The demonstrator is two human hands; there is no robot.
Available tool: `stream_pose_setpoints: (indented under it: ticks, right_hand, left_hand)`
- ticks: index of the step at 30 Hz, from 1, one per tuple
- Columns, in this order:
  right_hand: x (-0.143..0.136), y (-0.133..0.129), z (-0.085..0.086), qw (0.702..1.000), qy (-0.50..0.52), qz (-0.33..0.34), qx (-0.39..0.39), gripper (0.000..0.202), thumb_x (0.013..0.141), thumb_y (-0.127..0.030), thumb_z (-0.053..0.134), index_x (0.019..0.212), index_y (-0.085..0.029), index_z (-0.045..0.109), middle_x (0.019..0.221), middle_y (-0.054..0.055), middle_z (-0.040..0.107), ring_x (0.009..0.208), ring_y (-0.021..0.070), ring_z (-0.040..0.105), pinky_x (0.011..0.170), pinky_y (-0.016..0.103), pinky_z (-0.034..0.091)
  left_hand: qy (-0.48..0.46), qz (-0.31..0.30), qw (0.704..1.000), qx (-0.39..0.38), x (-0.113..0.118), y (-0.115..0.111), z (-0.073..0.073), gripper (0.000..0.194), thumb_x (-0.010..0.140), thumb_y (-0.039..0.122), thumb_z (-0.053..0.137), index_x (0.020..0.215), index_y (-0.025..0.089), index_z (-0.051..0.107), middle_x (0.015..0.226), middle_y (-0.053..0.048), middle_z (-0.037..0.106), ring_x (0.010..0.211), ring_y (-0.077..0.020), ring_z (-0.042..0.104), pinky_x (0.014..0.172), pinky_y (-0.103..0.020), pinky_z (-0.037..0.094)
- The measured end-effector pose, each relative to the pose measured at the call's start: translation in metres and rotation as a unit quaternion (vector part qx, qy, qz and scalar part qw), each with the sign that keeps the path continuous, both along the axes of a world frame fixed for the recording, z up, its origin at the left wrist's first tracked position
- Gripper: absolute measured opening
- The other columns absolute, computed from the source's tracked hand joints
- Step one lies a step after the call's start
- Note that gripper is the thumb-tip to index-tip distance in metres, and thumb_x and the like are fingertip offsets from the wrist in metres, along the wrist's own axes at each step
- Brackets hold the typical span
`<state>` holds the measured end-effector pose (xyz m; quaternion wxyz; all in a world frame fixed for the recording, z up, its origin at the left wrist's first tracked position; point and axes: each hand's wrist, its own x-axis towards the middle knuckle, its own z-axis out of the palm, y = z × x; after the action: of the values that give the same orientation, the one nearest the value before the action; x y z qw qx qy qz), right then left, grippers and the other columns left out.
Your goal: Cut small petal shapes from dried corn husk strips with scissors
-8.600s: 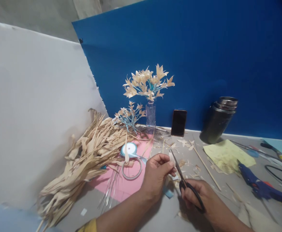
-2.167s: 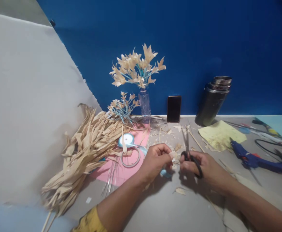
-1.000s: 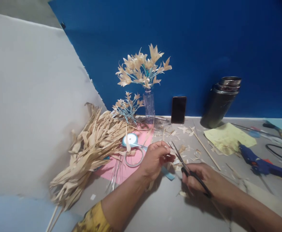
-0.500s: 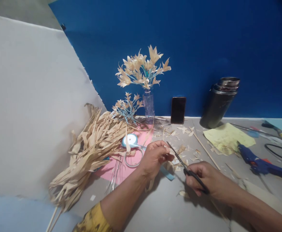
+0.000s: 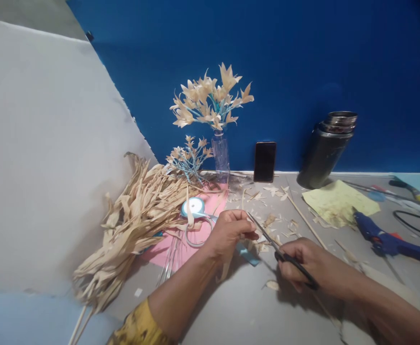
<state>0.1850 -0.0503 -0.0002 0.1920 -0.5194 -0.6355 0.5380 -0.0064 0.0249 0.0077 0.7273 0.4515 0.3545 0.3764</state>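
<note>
My right hand holds a pair of black-handled scissors, the blades nearly together and pointing up and left. Their tips are beside the fingers of my left hand, which is closed in a pinch. A pale strip of dried corn husk hangs below that palm; the part between the fingers is mostly hidden. Just behind the left wrist lie a silvery ring and a spool of light blue ribbon. The ribbon's loose end shows beneath my left hand.
Left lies a big bundle of dried husks by pink paper and thin wires. Behind stand husk flowers in a clear bottle, a phone and a dark flask. Right are yellow paper and a blue glue gun.
The scissors' handles have shifted slightly right with my right hand, and the blades remain by my left fingertips. The whole view has moved a little.
</note>
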Motion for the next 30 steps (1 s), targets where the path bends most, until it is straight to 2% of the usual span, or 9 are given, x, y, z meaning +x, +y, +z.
stream_pose_setpoints:
  ticks: [3, 8, 13, 16, 23, 30]
  right_hand:
    - [0.002, 0.001, -0.002, 1.0, -0.005, -0.017, -0.014, 0.026, 0.079, -0.027, 0.058, 0.055, -0.019, 0.05, 0.049, -0.002, 0.054, 0.048, 0.0092, 0.037, 0.047, 0.023, 0.026]
    - [0.003, 0.002, -0.003, 0.999, -0.003, -0.032, -0.023, 0.033, 0.081, -0.031, 0.058, 0.052, -0.018, 0.051, 0.046, -0.003, 0.047, 0.047, 0.009, 0.034, 0.047, 0.024, 0.023]
    - [-0.003, 0.001, -0.004, 0.994, 0.092, -0.053, 0.013, 0.049, 0.085, -0.062, 0.056, 0.068, -0.016, 0.058, 0.061, 0.001, 0.056, 0.053, 0.0107, 0.038, 0.05, 0.025, 0.025]
    - [-0.007, 0.0, -0.004, 0.991, 0.112, -0.078, 0.015, 0.057, 0.082, -0.072, 0.054, 0.071, -0.016, 0.059, 0.064, 0.002, 0.057, 0.055, 0.0115, 0.04, 0.051, 0.026, 0.029]
    - [-0.009, -0.004, 0.001, 0.996, 0.085, -0.015, 0.012, 0.05, 0.087, -0.064, 0.055, 0.07, -0.017, 0.058, 0.068, 0.005, 0.064, 0.062, 0.0153, 0.053, 0.056, 0.027, 0.038]
    - [-0.006, -0.003, -0.003, 0.997, 0.077, -0.006, 0.016, 0.047, 0.086, -0.06, 0.059, 0.067, -0.016, 0.056, 0.066, 0.004, 0.064, 0.061, 0.0141, 0.051, 0.057, 0.027, 0.038]
  left_hand:
    - [-0.002, 0.0, 1.0, -0.014, 0.0, 0.0, 0.002, 0.025, 0.055, 0.02, 0.077, 0.052, 0.015, 0.053, 0.054, 0.001, 0.057, 0.05, -0.01, 0.055, 0.06, -0.026, 0.048]
    - [-0.025, -0.009, 0.999, -0.039, 0.0, 0.0, 0.004, 0.024, 0.055, 0.022, 0.079, 0.057, 0.015, 0.056, 0.053, 0.003, 0.054, 0.05, -0.0094, 0.055, 0.062, -0.026, 0.048]
    - [-0.064, -0.012, 0.996, -0.058, 0.001, -0.001, -0.002, 0.024, 0.061, 0.023, 0.079, 0.067, 0.015, 0.058, 0.06, 0.001, 0.058, 0.058, -0.012, 0.058, 0.059, -0.025, 0.046]
    - [-0.083, -0.02, 0.993, -0.081, 0.003, -0.004, -0.007, 0.023, 0.064, 0.022, 0.079, 0.071, 0.015, 0.058, 0.064, -0.001, 0.06, 0.059, -0.0115, 0.057, 0.059, -0.024, 0.045]
    - [-0.097, 0.005, 0.992, -0.078, 0.005, -0.006, -0.006, 0.02, 0.063, 0.019, 0.076, 0.067, 0.015, 0.057, 0.063, 0.0, 0.058, 0.057, -0.0107, 0.057, 0.058, -0.024, 0.045]
    - [-0.059, 0.019, 0.997, -0.041, 0.005, -0.005, -0.006, 0.017, 0.063, 0.018, 0.072, 0.062, 0.015, 0.056, 0.06, 0.0, 0.057, 0.054, -0.01, 0.055, 0.058, -0.024, 0.044]
